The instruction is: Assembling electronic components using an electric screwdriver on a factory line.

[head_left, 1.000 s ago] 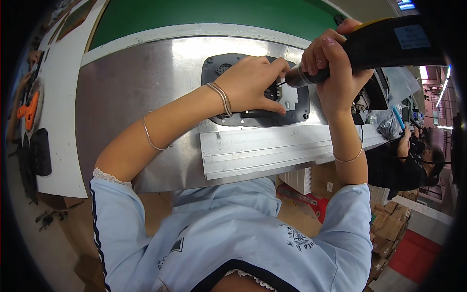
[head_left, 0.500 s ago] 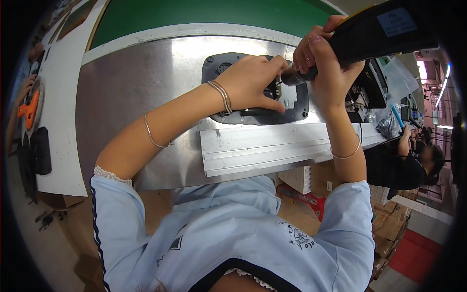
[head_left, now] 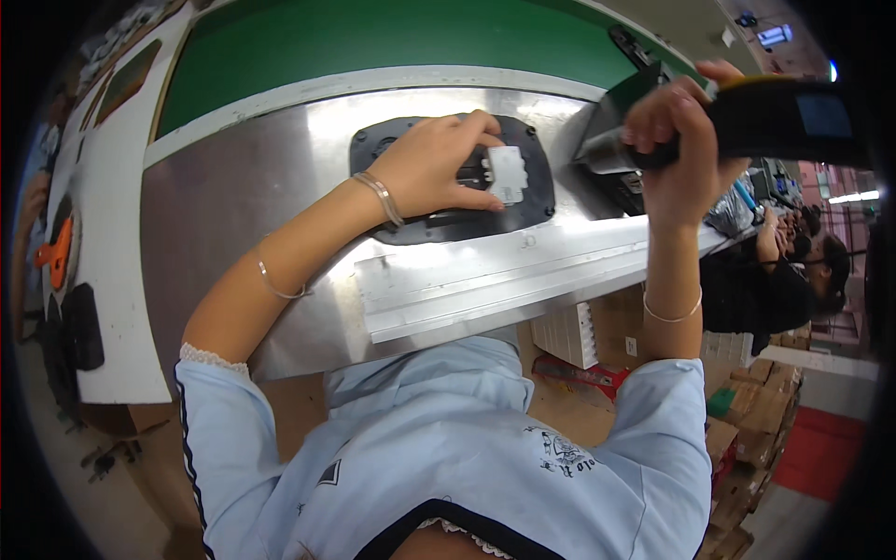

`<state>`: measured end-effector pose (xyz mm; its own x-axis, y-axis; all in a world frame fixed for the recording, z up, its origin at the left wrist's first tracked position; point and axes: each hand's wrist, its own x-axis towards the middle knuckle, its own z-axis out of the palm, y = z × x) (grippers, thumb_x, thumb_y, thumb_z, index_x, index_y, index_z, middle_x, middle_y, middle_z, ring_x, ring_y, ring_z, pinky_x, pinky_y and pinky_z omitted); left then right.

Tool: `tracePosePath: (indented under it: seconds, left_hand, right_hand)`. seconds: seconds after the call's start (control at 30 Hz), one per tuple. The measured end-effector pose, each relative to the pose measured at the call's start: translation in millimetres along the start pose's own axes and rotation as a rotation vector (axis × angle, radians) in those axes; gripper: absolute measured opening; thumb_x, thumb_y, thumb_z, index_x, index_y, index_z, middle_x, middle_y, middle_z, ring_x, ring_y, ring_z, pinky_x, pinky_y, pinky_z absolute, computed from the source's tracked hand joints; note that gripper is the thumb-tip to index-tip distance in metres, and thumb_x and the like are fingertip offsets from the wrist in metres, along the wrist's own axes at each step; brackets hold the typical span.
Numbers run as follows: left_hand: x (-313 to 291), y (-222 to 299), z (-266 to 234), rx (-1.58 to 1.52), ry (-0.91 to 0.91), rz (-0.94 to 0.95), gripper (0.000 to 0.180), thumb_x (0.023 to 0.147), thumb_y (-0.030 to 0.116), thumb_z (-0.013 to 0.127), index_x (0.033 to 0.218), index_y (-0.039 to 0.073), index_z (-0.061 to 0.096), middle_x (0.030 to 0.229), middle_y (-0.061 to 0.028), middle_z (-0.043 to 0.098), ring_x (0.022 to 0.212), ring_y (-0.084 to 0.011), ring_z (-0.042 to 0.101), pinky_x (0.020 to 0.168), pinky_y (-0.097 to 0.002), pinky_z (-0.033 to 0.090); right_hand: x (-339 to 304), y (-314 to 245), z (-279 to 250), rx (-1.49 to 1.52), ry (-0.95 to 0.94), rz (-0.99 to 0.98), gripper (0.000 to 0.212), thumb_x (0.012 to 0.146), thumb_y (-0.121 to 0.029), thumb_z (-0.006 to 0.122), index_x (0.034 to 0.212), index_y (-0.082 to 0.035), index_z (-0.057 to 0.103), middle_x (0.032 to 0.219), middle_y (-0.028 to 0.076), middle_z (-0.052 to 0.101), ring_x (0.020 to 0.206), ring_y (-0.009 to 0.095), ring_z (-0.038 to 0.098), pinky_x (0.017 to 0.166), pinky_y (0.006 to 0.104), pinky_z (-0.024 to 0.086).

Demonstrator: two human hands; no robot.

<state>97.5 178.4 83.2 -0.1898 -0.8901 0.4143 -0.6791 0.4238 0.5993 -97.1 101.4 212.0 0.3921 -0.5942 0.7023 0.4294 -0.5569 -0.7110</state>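
On the steel bench lies a dark grey moulded panel (head_left: pixel 387 229) with rounded corners and holes near its edge. A flat white plate (head_left: pixel 507 175) is seated in its middle. My left hand (head_left: pixel 437 161) rests over the panel, thumb and forefinger curled against it on either side at the plate's left edge; its other fingers are partly hidden. In my right hand (head_left: pixel 686 140) is a black power screwdriver (head_left: pixel 770 121) with some yellow on top. Its metal nose (head_left: pixel 605 149) points left, held to the right of the panel and apart from it.
A long pale metal bar (head_left: pixel 495 280) lies along the bench's near edge. At the right stands a black bin (head_left: pixel 621 187), partly behind my right hand. A green surface (head_left: pixel 373 51) runs behind the bench. An orange tool (head_left: pixel 58 252) lies far left; a person (head_left: pixel 765 289) works at right.
The screwdriver in my right hand has moved right, away from the white plate, leaving more of the plate showing. My left hand keeps its place on the panel. The whole view has shifted.
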Motion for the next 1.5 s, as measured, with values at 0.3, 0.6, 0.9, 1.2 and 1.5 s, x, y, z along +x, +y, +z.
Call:
tracePosePath:
  seconds: [0.3, 0.6, 0.9, 1.2, 1.5]
  left_hand:
    - [-3, 1, -1, 0.005, 0.007, -0.006, 0.074, 0.067, 0.043, 0.084, 0.117, 0.002, 0.049, 0.112, -0.0125, 0.068, 0.103, -0.0353, 0.061, 0.092, -0.0403, 0.046]
    - [0, 0, -2, 0.004, 0.015, -0.009, 0.074, 0.067, 0.043, 0.084, 0.118, 0.001, 0.049, 0.113, -0.013, 0.068, 0.105, -0.0345, 0.061, 0.092, -0.0393, 0.047]
    - [-3, 1, -6, 0.041, -0.005, -0.032, 0.074, 0.069, 0.046, 0.082, 0.119, 0.002, 0.049, 0.114, -0.0114, 0.068, 0.106, -0.0317, 0.061, 0.093, -0.0398, 0.048]
    - [-3, 3, 1, -0.001, 0.021, -0.007, 0.073, 0.067, 0.044, 0.084, 0.118, 0.005, 0.049, 0.113, -0.0102, 0.068, 0.102, -0.0308, 0.06, 0.091, -0.0394, 0.046]
    - [-5, 4, -4, 0.001, -0.017, -0.042, 0.072, 0.071, 0.046, 0.081, 0.12, 0.006, 0.046, 0.116, -0.0102, 0.066, 0.109, -0.0309, 0.057, 0.098, -0.0407, 0.041]
  right_hand:
    - [11, -2, -96, -0.213, 0.216, -0.03, 0.023, 0.086, 0.002, 0.057, 0.106, -0.004, 0.05, 0.063, 0.005, 0.046, 0.051, 0.016, 0.047, 0.052, 0.0323, 0.042]
    - [7, 11, -99, -0.247, 0.205, -0.006, 0.018, 0.086, 0.004, 0.057, 0.102, -0.003, 0.05, 0.062, 0.004, 0.046, 0.05, 0.014, 0.046, 0.05, 0.0301, 0.042]
    - [-16, -3, -15, -0.03, 0.058, 0.037, 0.042, 0.085, -0.001, 0.057, 0.125, 0.008, 0.046, 0.058, 0.003, 0.045, 0.043, 0.012, 0.044, 0.042, 0.0279, 0.042]
    - [-13, 25, 47, 0.083, -0.129, 0.097, 0.027, 0.086, 0.001, 0.053, 0.11, -0.005, 0.043, 0.06, 0.002, 0.04, 0.045, 0.013, 0.045, 0.045, 0.0299, 0.044]
    - [-15, 34, 53, 0.114, -0.097, 0.181, 0.024, 0.087, 0.0, 0.054, 0.107, -0.005, 0.043, 0.061, 0.002, 0.04, 0.044, 0.012, 0.042, 0.044, 0.029, 0.042]
